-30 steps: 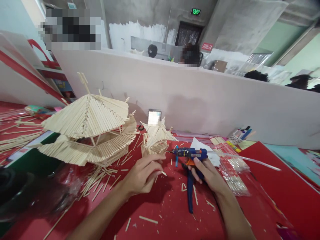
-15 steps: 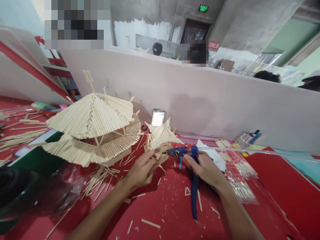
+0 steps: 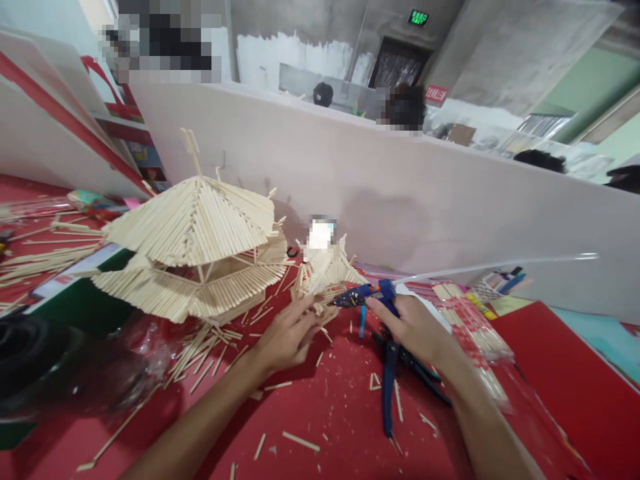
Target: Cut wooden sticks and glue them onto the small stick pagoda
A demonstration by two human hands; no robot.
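Left hand [image 3: 287, 337]: fingers bent and close together at the front of the small stick pavilion; cannot tell whether they pinch a stick.
Right hand [image 3: 419, 325]: wrapped around the blue hot glue gun [image 3: 363, 294], nozzle pointing at the left fingertips.
Clear glue stick [image 3: 500, 263]: out of the gun's back, above and right of the right hand.
Small stick pavilion [image 3: 333, 268]: just beyond the left fingertips.
Large two-tiered stick pavilion [image 3: 187, 223]: left of the left hand.
Blue-handled pliers [image 3: 389, 393]: below the right hand.

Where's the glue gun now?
In the head view, just right of centre: the glue gun is in the right hand, nozzle near the left hand.
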